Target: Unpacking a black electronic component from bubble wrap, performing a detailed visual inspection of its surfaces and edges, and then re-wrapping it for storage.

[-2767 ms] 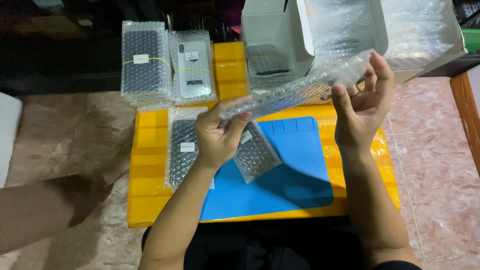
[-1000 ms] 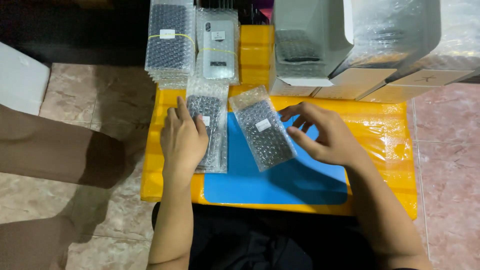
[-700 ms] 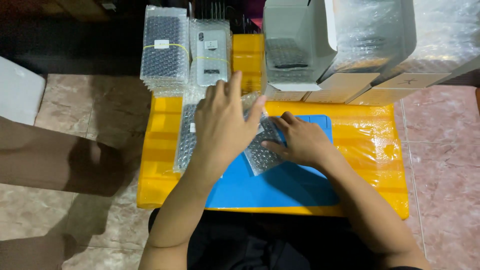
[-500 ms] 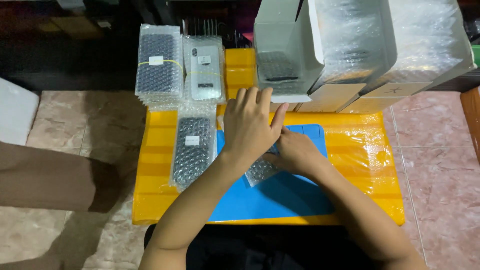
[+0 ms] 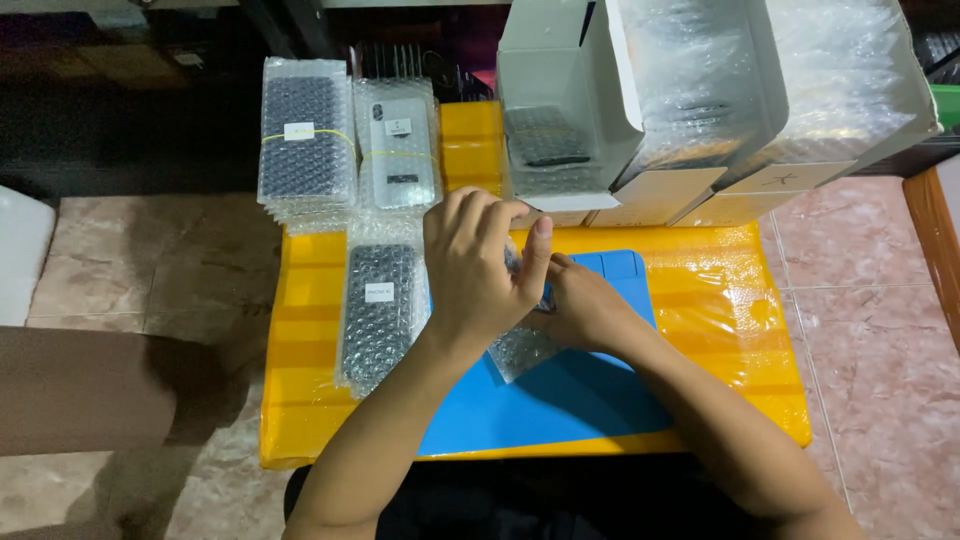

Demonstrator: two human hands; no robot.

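- The left hand [image 5: 475, 265] is curling over a small bubble-wrapped pouch [image 5: 520, 348], fingers bent and pinching its upper end above the blue mat [image 5: 560, 400].
- The right hand [image 5: 585, 310] is lying partly under the left, closed on the pouch's side; only the pouch's lower corner is showing.
- To do this well, the pouch is best kept flat over the mat, with light pressure so that the bubbles are not bursting.
- Both hands are working close together, so the grip should be shifting one hand at a time.
- A second wrapped pouch [image 5: 378, 312] is lying just beside the left wrist on the yellow table [image 5: 310, 420]; avoid nudging it.
- Banded stacks [image 5: 345, 140] are sitting well behind.
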